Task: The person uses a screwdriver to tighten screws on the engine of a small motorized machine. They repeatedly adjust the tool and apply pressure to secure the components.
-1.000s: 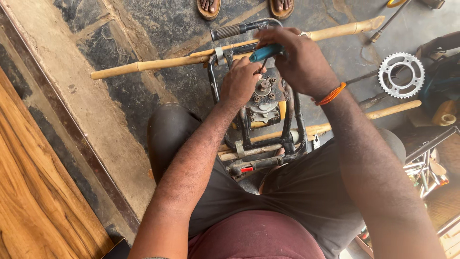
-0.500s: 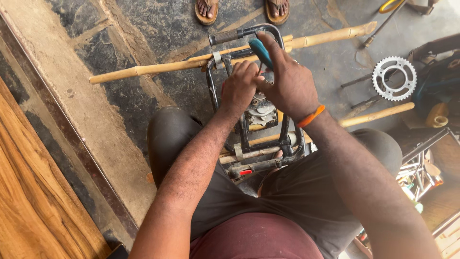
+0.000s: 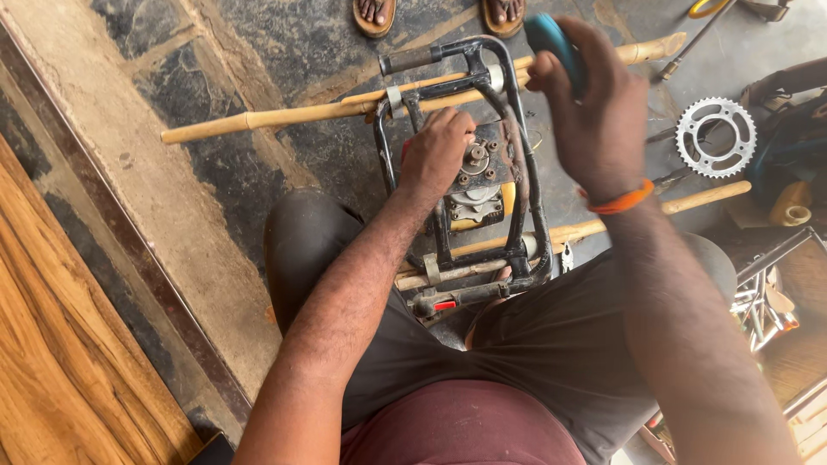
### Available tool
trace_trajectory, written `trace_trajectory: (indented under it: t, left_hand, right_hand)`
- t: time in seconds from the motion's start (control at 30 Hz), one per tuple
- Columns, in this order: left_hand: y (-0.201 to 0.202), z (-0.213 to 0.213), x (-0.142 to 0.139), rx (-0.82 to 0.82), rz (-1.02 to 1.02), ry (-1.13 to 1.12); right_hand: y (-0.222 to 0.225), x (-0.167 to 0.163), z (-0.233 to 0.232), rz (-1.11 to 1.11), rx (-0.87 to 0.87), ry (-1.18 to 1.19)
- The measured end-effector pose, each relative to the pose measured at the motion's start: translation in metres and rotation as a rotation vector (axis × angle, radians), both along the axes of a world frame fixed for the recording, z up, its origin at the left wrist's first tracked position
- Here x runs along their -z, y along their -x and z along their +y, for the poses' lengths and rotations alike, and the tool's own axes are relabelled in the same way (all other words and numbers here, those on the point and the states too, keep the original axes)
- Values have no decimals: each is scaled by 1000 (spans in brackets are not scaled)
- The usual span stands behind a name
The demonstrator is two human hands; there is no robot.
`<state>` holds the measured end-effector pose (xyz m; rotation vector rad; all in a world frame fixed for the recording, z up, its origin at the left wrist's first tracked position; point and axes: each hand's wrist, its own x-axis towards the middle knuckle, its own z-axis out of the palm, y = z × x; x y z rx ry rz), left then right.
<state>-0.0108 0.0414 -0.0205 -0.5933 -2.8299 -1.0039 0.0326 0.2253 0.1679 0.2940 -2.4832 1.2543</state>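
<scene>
Nearest the camera: the person's lap, maroon shirt and dark trousers (image 3: 551,344), knees spread either side of the work.

Between the knees stands a black tube frame (image 3: 517,155) carrying a small engine block (image 3: 478,185) with a yellow part below it. At the frame's near end a grip with a red switch (image 3: 444,305) points toward the lap. The frame is strapped to two wooden poles: the near pole (image 3: 689,200) passes under its lower end, the far pole (image 3: 276,116) crosses its upper end.

Left hand (image 3: 438,155): palm down on the left side of the engine block, fingers curled and bunched against the bolted plate. Whether they pinch anything underneath cannot be told; the fingertips are hidden.

Right hand (image 3: 594,112): raised above the frame's upper right corner, blurred, fingers wrapped closed around a blue-handled tool (image 3: 551,39). Only the handle shows; its working end is hidden. An orange band (image 3: 618,201) sits on that wrist.

To the right, on the stone floor (image 3: 284,52), a toothed sprocket (image 3: 715,138) lies flat, apart from the frame. A metal rack with small parts (image 3: 762,297) stands beside the right knee.

Left side: a concrete strip, then a wooden board (image 3: 60,362).

Farthest: another person's two sandalled feet (image 3: 375,13) at the top edge.
</scene>
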Motion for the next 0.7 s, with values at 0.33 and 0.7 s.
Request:
trace_trajectory:
  t: [0.33, 0.7]
  left_hand:
    - [0, 6, 5, 2, 199, 233]
    - [0, -2, 1, 42, 178, 226]
  right_hand:
    - [-17, 31, 7, -45, 54, -128]
    - [-18, 44, 12, -85, 72, -30]
